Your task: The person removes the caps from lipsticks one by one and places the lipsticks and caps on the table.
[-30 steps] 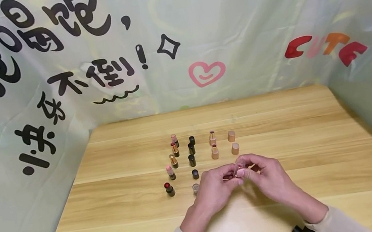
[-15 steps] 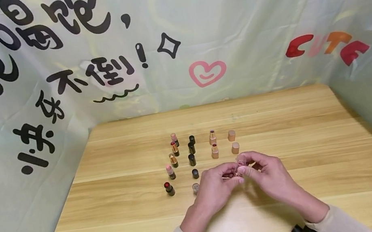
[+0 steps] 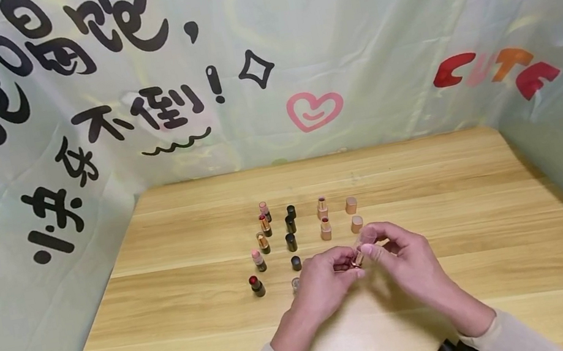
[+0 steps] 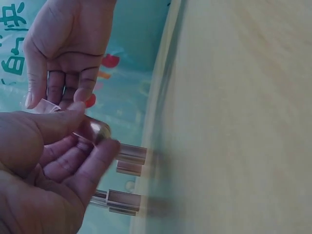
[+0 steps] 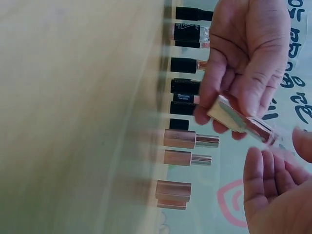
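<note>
My left hand [image 3: 326,283] pinches the shiny rose-gold base of a lipstick [image 5: 228,115] between thumb and fingers, above the table. At the lipstick's upper end is a clear cap [image 3: 366,238], with the thumb and fingers of my right hand [image 3: 406,257] on it. In the left wrist view the cap [image 4: 47,106] sits at the right hand's fingertips, beyond the left thumb. The tube slants from the left fingers up toward the right hand.
Several uncapped black lipsticks [image 3: 257,287] stand in a column at left, beside a column of black caps [image 3: 291,242]. A clear-topped piece [image 3: 296,285] is partly behind the left hand. Two pink-gold lipsticks [image 3: 326,229] and two matching caps [image 3: 357,224] stand farther back.
The right hand has moved slightly up and away from the left, carrying the clear cap along the lipstick. More of the rose-gold tube shows between the hands. The standing lipsticks have stayed put.
</note>
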A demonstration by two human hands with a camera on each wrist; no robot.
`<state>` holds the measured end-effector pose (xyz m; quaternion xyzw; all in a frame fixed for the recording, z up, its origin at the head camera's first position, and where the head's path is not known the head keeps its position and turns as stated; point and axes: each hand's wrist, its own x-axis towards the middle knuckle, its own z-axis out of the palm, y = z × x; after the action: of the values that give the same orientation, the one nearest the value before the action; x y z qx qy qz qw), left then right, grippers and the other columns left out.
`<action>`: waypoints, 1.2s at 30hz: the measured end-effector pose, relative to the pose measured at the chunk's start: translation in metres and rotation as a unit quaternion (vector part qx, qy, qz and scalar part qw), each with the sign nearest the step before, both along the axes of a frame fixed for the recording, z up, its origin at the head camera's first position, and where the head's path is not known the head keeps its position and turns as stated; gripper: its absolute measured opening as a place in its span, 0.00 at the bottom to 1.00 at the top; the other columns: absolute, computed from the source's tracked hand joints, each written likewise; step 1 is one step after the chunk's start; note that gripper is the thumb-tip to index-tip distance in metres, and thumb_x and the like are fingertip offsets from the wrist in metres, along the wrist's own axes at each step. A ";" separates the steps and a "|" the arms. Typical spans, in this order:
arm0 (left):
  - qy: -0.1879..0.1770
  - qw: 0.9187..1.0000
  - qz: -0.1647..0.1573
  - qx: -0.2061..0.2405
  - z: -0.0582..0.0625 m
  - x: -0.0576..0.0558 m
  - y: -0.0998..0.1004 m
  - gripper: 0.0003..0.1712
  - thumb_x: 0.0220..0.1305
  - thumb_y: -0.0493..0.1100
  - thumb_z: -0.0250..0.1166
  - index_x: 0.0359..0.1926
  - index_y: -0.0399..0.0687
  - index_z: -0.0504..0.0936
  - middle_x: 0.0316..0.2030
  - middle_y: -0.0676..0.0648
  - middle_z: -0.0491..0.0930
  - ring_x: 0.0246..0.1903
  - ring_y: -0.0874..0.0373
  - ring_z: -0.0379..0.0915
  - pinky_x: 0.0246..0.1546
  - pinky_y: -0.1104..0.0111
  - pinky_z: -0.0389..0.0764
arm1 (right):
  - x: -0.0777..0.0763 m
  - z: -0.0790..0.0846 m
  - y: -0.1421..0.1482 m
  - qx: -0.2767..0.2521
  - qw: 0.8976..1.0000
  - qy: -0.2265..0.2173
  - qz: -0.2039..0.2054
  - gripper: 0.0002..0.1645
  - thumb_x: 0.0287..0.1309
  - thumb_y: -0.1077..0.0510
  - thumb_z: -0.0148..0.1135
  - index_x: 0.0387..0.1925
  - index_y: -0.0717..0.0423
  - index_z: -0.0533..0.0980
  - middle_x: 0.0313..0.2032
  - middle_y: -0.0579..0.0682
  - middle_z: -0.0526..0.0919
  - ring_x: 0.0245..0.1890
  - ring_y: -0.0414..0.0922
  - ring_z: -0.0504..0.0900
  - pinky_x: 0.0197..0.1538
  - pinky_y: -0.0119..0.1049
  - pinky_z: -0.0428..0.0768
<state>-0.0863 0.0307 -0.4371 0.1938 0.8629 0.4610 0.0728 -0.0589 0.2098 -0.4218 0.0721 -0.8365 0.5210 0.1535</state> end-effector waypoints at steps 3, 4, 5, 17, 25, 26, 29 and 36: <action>-0.012 1.000 0.020 -0.015 0.002 -0.001 -0.001 0.17 0.54 0.47 0.73 0.46 0.62 0.84 0.38 0.61 0.86 0.36 0.70 0.80 0.41 0.74 0.79 | -0.002 0.001 0.001 -0.024 0.999 0.007 -0.028 0.11 0.59 0.59 0.67 0.45 0.52 0.81 0.40 0.49 0.85 0.39 0.35 0.81 0.38 0.27 0.81; -0.009 0.999 0.029 -0.023 0.003 -0.001 -0.001 0.16 0.54 0.47 0.74 0.45 0.62 0.84 0.37 0.61 0.85 0.36 0.69 0.80 0.41 0.73 0.79 | -0.003 0.001 0.002 -0.024 0.999 0.010 -0.039 0.12 0.59 0.59 0.68 0.46 0.52 0.81 0.40 0.49 0.85 0.39 0.34 0.81 0.38 0.26 0.81; -0.006 0.999 0.040 -0.028 0.004 -0.002 -0.001 0.15 0.54 0.47 0.74 0.44 0.62 0.84 0.37 0.61 0.84 0.36 0.69 0.79 0.41 0.72 0.79 | -0.004 0.001 0.004 -0.020 0.999 0.011 -0.050 0.13 0.59 0.58 0.68 0.46 0.53 0.81 0.40 0.49 0.85 0.39 0.34 0.80 0.38 0.26 0.80; 0.086 0.982 0.080 -0.148 0.015 -0.018 -0.001 0.22 0.54 0.46 0.74 0.50 0.48 0.83 0.37 0.51 0.85 0.37 0.57 0.81 0.39 0.67 0.82 | -0.021 -0.010 0.016 0.123 0.989 -0.024 -0.076 0.16 0.58 0.56 0.69 0.47 0.54 0.81 0.35 0.48 0.81 0.36 0.42 0.79 0.39 0.28 0.81; 0.096 0.969 0.075 -0.215 0.013 -0.027 0.003 0.22 0.53 0.43 0.75 0.49 0.43 0.83 0.32 0.50 0.84 0.35 0.55 0.81 0.36 0.66 0.82 | -0.029 -0.016 0.015 0.219 0.973 -0.064 -0.046 0.16 0.56 0.55 0.69 0.47 0.54 0.82 0.25 0.41 0.81 0.22 0.37 0.73 0.30 0.32 0.73; 0.097 0.968 0.074 -0.221 0.012 -0.028 0.003 0.22 0.52 0.43 0.75 0.49 0.43 0.83 0.32 0.50 0.84 0.34 0.55 0.81 0.35 0.66 0.82 | -0.030 -0.016 0.015 0.229 0.970 -0.067 -0.042 0.17 0.56 0.55 0.69 0.47 0.54 0.82 0.25 0.41 0.81 0.21 0.37 0.73 0.29 0.33 0.73; 0.097 0.966 0.071 -0.228 0.009 -0.030 0.004 0.21 0.52 0.40 0.75 0.48 0.44 0.83 0.29 0.51 0.83 0.30 0.57 0.79 0.30 0.69 0.80 | -0.032 -0.018 0.014 0.250 0.965 -0.078 -0.035 0.16 0.57 0.54 0.69 0.47 0.55 0.82 0.24 0.41 0.80 0.20 0.37 0.71 0.28 0.33 0.72; 0.081 0.969 0.067 -0.225 0.007 -0.033 0.003 0.18 0.52 0.37 0.74 0.46 0.42 0.82 0.24 0.53 0.79 0.23 0.61 0.73 0.23 0.71 0.74 | -0.033 -0.017 0.012 0.274 0.956 -0.100 -0.017 0.15 0.58 0.54 0.68 0.45 0.54 0.82 0.23 0.40 0.79 0.20 0.38 0.71 0.27 0.33 0.70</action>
<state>-0.1191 0.0342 -0.4302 0.1513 0.9585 0.2412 0.0132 -0.0915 0.2219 -0.4391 0.0442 -0.9593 0.2739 0.0522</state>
